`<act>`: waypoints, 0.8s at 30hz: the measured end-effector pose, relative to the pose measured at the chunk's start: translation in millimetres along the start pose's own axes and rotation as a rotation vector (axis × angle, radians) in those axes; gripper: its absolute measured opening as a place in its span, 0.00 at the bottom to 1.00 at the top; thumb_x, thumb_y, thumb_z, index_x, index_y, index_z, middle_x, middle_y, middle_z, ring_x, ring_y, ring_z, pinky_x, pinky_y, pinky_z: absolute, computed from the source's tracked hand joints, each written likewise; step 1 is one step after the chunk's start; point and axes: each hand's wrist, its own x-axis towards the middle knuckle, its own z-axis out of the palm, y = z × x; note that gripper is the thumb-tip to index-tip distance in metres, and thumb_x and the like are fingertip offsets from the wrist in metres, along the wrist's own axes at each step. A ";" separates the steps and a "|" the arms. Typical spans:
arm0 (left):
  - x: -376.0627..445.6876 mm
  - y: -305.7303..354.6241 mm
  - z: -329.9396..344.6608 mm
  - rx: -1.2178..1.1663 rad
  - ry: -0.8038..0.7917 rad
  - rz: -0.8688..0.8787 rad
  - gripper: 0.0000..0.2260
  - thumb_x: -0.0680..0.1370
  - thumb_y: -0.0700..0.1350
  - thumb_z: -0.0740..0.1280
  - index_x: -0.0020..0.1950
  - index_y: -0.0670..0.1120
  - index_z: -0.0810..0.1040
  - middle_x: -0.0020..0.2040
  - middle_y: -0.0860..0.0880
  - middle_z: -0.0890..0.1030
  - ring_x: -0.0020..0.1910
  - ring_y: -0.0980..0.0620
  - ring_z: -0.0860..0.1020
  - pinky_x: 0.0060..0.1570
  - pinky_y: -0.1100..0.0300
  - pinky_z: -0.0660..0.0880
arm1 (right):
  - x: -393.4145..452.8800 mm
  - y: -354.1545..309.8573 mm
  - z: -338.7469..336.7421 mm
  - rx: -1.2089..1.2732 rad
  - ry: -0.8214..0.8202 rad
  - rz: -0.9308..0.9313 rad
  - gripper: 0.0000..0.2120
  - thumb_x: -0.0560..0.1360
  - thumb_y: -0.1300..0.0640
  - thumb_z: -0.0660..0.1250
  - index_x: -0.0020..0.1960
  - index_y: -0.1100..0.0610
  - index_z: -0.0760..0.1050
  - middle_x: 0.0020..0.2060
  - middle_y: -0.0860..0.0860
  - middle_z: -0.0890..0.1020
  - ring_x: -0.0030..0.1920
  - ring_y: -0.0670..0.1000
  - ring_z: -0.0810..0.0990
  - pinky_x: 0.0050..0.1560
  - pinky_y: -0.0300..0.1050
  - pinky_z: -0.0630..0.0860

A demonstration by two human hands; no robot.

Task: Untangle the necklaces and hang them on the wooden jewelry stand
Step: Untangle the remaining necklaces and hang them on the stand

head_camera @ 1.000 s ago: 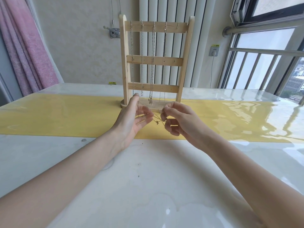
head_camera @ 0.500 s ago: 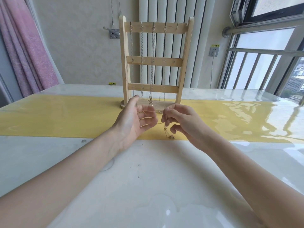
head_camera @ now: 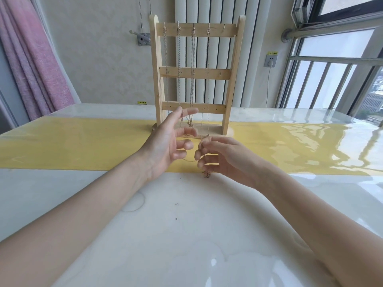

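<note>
Head view: two bare hands are held up over the table, close together, palms facing each other.
Left hand [head_camera: 165, 141]: its fingers are spread and mostly straight. A thin gold necklace [head_camera: 192, 160] runs from near its lower fingers across to the other hand.
Right hand [head_camera: 221, 156]: its fingers are curled in, and the fingertips [head_camera: 202, 145] seem to pinch the necklace, though the chain is so thin that the hold is hard to see.
Gap: the two hands do not touch. Only the thin chain crosses the small space between them.
Pendant [head_camera: 206, 174]: a little charm hangs from the chain just under the right hand, close to the table top.
Wooden jewelry stand [head_camera: 195, 73]: it stands upright just past the hands, right behind the fingers of the left hand. It has three flat bars across it.
Hung chains [head_camera: 192, 69]: four necklaces hang down from hooks on the top bar. Their low ends swing just behind the left fingertips.
Free hook [head_camera: 224, 27]: it sits on the top bar, up above the right hand, with no chain on it.
Yellow strip [head_camera: 72, 146]: it runs across the table under the hands and under the stand.
Table [head_camera: 186, 224]: white and shiny, under both arms.
Pink curtain [head_camera: 35, 59]: far off on the left hand's side.
Window [head_camera: 331, 69]: far off on the right hand's side.
</note>
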 end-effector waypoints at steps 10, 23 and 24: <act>2.6 3.5 -6.0 0.160 0.026 0.069 0.16 0.81 0.57 0.52 0.60 0.56 0.76 0.34 0.51 0.74 0.21 0.58 0.62 0.22 0.65 0.50 | 4.0 5.5 -8.4 -0.072 0.040 -0.007 0.09 0.77 0.72 0.60 0.46 0.60 0.75 0.38 0.51 0.77 0.33 0.45 0.75 0.35 0.35 0.71; 8.2 -6.9 -12.9 0.373 0.191 -0.033 0.09 0.78 0.42 0.62 0.42 0.44 0.80 0.35 0.50 0.76 0.34 0.56 0.73 0.28 0.69 0.69 | 2.6 1.1 -8.3 -0.083 0.194 -0.039 0.08 0.74 0.72 0.66 0.43 0.60 0.75 0.33 0.53 0.78 0.33 0.48 0.73 0.35 0.37 0.70; 8.0 -9.7 -13.2 0.482 0.157 -0.061 0.08 0.78 0.42 0.63 0.42 0.44 0.80 0.37 0.50 0.76 0.36 0.56 0.74 0.33 0.69 0.72 | 2.7 0.4 -8.6 -0.057 0.193 -0.037 0.08 0.74 0.72 0.66 0.44 0.60 0.75 0.32 0.52 0.79 0.33 0.48 0.73 0.35 0.37 0.70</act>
